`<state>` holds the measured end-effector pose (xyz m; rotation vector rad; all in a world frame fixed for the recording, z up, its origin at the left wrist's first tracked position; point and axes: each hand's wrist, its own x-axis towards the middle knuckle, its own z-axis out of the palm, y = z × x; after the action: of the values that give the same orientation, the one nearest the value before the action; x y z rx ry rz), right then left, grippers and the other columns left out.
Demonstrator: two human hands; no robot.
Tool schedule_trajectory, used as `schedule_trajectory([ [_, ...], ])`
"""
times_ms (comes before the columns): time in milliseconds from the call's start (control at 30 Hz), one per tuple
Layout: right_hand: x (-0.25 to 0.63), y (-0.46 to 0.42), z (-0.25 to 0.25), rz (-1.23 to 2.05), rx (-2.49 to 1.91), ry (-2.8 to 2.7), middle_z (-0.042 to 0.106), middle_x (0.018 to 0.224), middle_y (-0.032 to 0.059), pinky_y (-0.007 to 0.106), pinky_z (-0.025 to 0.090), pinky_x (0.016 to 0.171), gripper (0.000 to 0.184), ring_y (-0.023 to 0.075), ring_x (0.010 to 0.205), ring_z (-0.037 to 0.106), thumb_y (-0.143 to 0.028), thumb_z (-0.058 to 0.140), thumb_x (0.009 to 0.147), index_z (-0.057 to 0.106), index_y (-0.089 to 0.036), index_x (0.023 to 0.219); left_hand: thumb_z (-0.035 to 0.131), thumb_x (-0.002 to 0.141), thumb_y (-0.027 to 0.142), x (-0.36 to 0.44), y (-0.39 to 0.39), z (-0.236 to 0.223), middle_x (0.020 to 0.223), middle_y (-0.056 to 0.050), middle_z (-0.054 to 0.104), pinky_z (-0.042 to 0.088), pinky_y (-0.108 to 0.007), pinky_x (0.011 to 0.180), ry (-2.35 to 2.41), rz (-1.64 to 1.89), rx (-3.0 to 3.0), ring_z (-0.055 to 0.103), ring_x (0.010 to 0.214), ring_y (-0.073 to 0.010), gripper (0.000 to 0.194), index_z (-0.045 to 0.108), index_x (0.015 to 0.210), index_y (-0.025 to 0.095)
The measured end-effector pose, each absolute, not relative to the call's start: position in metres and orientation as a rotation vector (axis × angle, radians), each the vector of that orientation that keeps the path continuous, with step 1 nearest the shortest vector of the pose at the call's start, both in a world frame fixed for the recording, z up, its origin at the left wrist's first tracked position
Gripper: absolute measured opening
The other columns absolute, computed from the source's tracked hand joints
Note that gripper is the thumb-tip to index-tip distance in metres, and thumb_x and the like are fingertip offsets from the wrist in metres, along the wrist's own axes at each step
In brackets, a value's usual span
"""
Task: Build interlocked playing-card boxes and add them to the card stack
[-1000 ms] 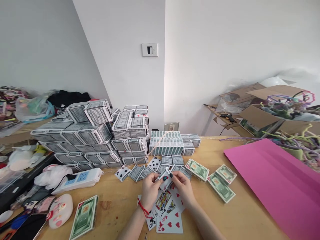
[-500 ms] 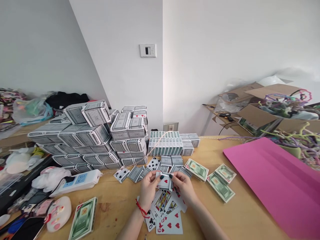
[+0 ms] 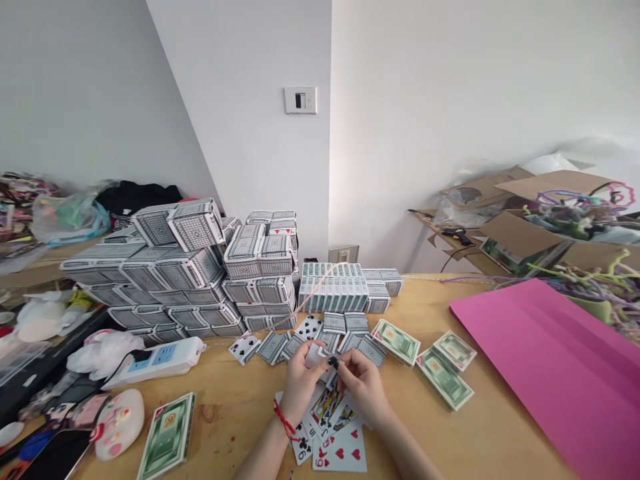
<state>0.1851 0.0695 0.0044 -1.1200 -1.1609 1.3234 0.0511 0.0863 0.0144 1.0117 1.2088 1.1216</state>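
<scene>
My left hand (image 3: pixel 301 381) and my right hand (image 3: pixel 366 387) meet above the table, both closed in a pinch on a playing card (image 3: pixel 315 355). The card appears folded, though my fingers cover much of it. Under my wrists lie loose face-up cards, among them a nine of hearts (image 3: pixel 341 453), a six of clubs (image 3: pixel 302 448) and a jack (image 3: pixel 325 408). Just beyond my fingers sit several folded cards (image 3: pixel 345 323) with grey patterned backs.
Blocks built of folded cards (image 3: pixel 170 267) are piled at the back left. Green card packs (image 3: pixel 400 341) and a pink sheet (image 3: pixel 540 360) lie to the right. On the left are a power strip (image 3: pixel 165 360), another green pack (image 3: pixel 167 437) and a phone (image 3: pixel 63 457).
My right hand has turned and moved in closer to my left. The heart face of the held card no longer shows. The view has shifted slightly.
</scene>
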Motion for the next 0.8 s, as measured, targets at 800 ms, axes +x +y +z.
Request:
schedule_trajectory([
  [800, 0.184, 0.07, 0.004, 1.351, -1.072, -0.959, 0.051, 0.049, -0.0036, 0.025, 0.042, 0.048, 0.033, 0.0124, 0.043, 0.049, -0.051, 0.058, 0.073, 0.052, -0.019, 0.072, 0.063, 0.068, 0.044, 0.05, 0.089, 0.002, 0.069, -0.001, 0.057, 0.043, -0.023, 0.053, 1.126, 1.238, 0.878, 0.053, 0.059, -0.0139, 0.035, 0.058, 0.088, 0.015],
])
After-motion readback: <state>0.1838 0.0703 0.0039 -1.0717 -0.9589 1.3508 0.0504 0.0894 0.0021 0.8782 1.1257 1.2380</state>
